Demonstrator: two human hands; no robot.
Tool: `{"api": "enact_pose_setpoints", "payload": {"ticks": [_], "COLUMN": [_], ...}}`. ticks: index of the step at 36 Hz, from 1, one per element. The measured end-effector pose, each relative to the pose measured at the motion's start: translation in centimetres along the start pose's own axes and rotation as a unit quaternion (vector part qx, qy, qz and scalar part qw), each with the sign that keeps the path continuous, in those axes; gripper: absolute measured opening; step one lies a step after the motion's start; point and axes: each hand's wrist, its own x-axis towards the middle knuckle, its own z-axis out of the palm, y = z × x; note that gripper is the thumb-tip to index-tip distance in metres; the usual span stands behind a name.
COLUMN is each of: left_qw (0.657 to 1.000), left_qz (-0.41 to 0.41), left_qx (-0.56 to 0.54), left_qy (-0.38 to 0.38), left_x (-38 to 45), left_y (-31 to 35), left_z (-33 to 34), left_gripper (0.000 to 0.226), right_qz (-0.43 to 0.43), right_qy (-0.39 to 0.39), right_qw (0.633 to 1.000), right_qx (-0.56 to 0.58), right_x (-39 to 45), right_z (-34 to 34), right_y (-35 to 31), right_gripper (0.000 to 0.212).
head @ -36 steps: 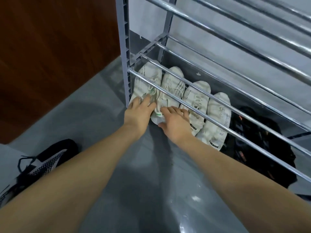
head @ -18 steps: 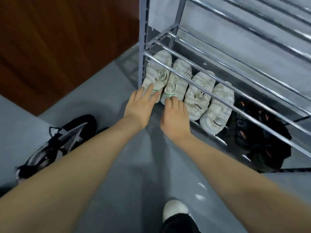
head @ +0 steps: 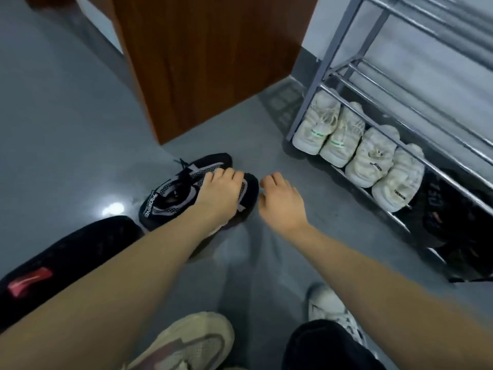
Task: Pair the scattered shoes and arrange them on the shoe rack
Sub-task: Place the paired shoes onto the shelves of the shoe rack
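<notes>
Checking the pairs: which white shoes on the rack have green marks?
The two leftmost white shoes, beside the rack's post; the other two carry black lettering.

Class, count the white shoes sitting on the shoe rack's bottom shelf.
4, side by side under the shoe rack rail: first white shoe leftmost, second, third, fourth. Dark shoes further right may hide more.
</notes>
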Motion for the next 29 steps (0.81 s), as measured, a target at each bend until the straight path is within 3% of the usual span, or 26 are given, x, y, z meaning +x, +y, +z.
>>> {"api": "enact_pose_setpoints", "payload": {"ticks": [10, 13, 20, 24, 29], "left_qw": [0.996, 0.994, 0.996, 0.997, 0.999], "left_qz": [-0.052, -0.08, -0.053, -0.041, -0.041], "left_qx": [-0.019, -0.037, 0.061, -0.02, -0.015], "left_qy": [-0.069, -0.058, -0.045, -0.058, -0.009], "left_x": [-5.6, -6.6, -8.1, -8.3, -7.7], "left_y": [-5.5, -6.7, -9.5, -9.5, -8.7], "left_z": [0.6, 1.3, 1.9, 2.3, 2.0], "left_gripper": [0.052, 0.055, 0.057, 0.056, 0.037], "right_qz": [-0.159, -0.156, -0.169, -0.15, -0.159], "right_qy": [-0.073, -0.069, -0.11, -0.079, -0.086], "right_qw": [0.983, 0.985, 0.979, 0.985, 0.983], "right_qx": [-0.052, -0.035, 0.032, 0.026, 0.016], "right_x": [0.2, 0.2, -1.3, -1.6, -1.8], "right_z": [1.2, 2.5, 5.8, 6.5, 5.9], "right_y": [-4.9, -6.3, -9.9, -10.7, -10.6], "right_gripper": [0.026, 0.032, 0.052, 0.042, 0.029]}}
